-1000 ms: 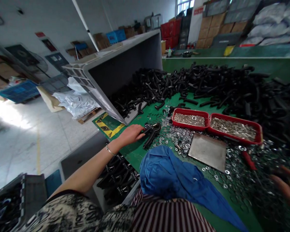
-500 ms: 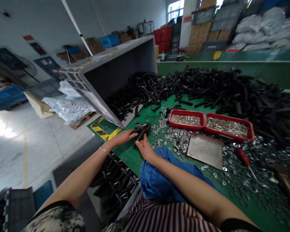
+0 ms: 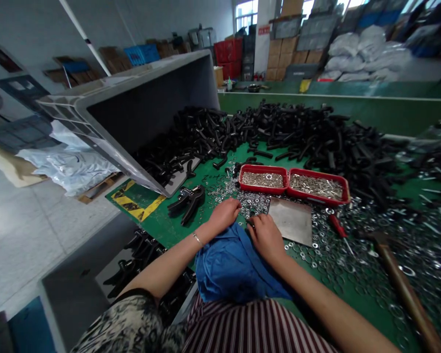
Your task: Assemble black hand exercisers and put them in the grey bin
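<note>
A black spring clamp with a metal pin lies by itself on the green tabletop, left of my hands. My left hand is over the near edge of the loose washers, its fingers curled together; whatever may be in them is hidden. Beside it, my right hand is bent down at the washers, left of a flat metal plate. Something small and dark shows by its fingertips, too small to name. Under both wrists a blue cloth is bunched at the table's edge.
Two red trays of small metal parts stand behind the plate. A grey crate lies tipped on its side, black handle-like parts heaped from it. A red screwdriver and a hammer lie right. Below the table, another bin contains black clamps.
Both hands have let go of the black clamp, which now lies on the table. They have moved right to the washers, and the view has turned right.
</note>
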Demonstrator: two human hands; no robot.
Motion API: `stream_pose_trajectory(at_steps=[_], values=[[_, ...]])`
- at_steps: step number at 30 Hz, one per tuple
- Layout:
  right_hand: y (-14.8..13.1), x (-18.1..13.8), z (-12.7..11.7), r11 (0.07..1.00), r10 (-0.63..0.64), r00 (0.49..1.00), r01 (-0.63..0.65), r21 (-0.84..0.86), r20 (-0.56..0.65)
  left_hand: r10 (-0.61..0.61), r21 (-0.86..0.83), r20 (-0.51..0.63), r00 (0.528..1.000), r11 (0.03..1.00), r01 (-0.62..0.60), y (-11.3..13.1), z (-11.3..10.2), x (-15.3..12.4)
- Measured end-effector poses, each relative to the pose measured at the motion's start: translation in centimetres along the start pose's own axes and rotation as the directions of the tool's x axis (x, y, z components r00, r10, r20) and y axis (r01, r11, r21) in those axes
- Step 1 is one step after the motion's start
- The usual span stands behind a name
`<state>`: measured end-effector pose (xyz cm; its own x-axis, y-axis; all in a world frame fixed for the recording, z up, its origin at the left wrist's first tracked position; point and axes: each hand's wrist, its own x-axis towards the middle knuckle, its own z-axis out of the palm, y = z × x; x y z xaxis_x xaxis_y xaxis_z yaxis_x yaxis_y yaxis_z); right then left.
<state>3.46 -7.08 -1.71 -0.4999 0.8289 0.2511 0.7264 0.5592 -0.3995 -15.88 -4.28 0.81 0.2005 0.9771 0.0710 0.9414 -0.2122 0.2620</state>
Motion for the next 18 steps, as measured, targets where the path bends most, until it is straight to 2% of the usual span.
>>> stream_pose_trajectory(at_steps=[3, 5, 7, 9, 12, 15, 18], values=[[0.4, 1.9, 0.5, 0.989, 0.015, 0.999, -0.008, -0.146, 0.044, -0.055, 0.058, 0.03, 0.998, 0.997, 0.053, -0.9, 0.7, 1.8], [0.8, 2.8, 1.0, 0.991, -0.007, 0.997, 0.017, -0.134, 0.073, -0.024, 0.075, 0.06, 0.998, 0.997, 0.019, -1.3, 0.5, 2.0], [1.5, 3.4, 1.2, 1.0, -0.015, 0.997, 0.017, -0.026, 0.074, 0.025, 0.093, 0.074, 0.997, 0.995, -0.032, -1.0, 0.7, 1.7], [2.5, 3.8, 1.0, 0.986, 0.016, 0.998, -0.026, 0.166, 0.057, 0.09, 0.099, 0.084, 0.992, 0.99, -0.098, -0.3, 1.1, 1.6], [3.9, 3.4, 0.0, 0.845, 0.171, 0.984, -0.172, 0.507, 0.048, 0.129, 0.045, 0.084, 0.988, 0.99, -0.133, 0.0, 1.1, 3.0], [4.8, 1.5, -1.3, 0.659, 0.34, 0.936, -0.307, 0.687, 0.092, -0.043, 0.086, 0.009, 0.999, 0.995, 0.042, -2.4, -1.1, 6.4], [5.6, -1.1, -1.8, 0.583, 0.398, 0.908, -0.36, 0.729, 0.13, -0.205, 0.17, -0.053, 0.977, 0.963, 0.211, -6.9, -4.4, 10.7]])
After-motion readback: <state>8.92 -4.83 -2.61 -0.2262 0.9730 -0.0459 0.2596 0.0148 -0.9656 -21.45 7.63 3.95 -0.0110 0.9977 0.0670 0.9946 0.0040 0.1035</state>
